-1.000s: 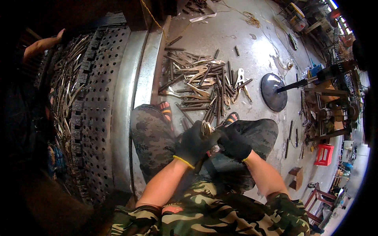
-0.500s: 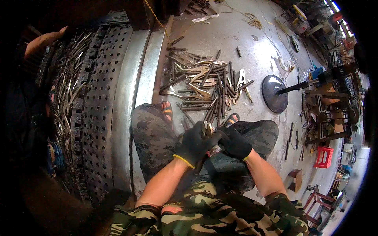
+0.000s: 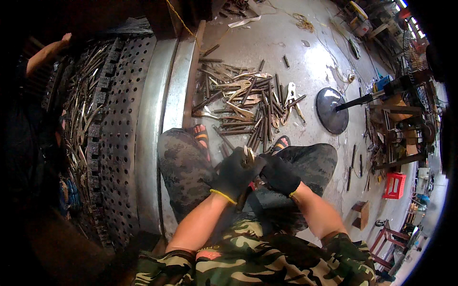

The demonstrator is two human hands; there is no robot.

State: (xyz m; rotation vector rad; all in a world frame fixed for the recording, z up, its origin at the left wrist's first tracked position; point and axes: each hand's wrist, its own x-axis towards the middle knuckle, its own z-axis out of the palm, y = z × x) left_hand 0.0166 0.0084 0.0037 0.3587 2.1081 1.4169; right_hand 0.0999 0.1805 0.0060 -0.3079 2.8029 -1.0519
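Observation:
My left hand [image 3: 233,172], in a black glove with a yellow cuff, is closed around pliers [image 3: 248,156]. Their shiny jaws stick up past the fingers, while most of the tool is hidden in the grip. Pressed up against it is my right hand [image 3: 280,174], gloved alike and closed; whatever its fingers hold is hidden. A small red piece [image 3: 252,186] shows below the hands, too covered to name. Just ahead of my feet lies a heap of metal pliers parts [image 3: 238,88] mixed with dark rods [image 3: 257,133]. A silver plier piece [image 3: 291,90] leans at its right side.
To my left runs a steel ledge [image 3: 167,100] beside a perforated metal plate [image 3: 121,105] and a trough of metal parts [image 3: 83,114]. Another person's arm [image 3: 47,55] reaches in there. A round black stand base [image 3: 332,110] and a red stool [image 3: 394,186] stand at right.
The view has shifted slightly. Both hands stay together at the pliers, with the right hand turned a little and moved slightly left. The other person's arm has shifted a little left.

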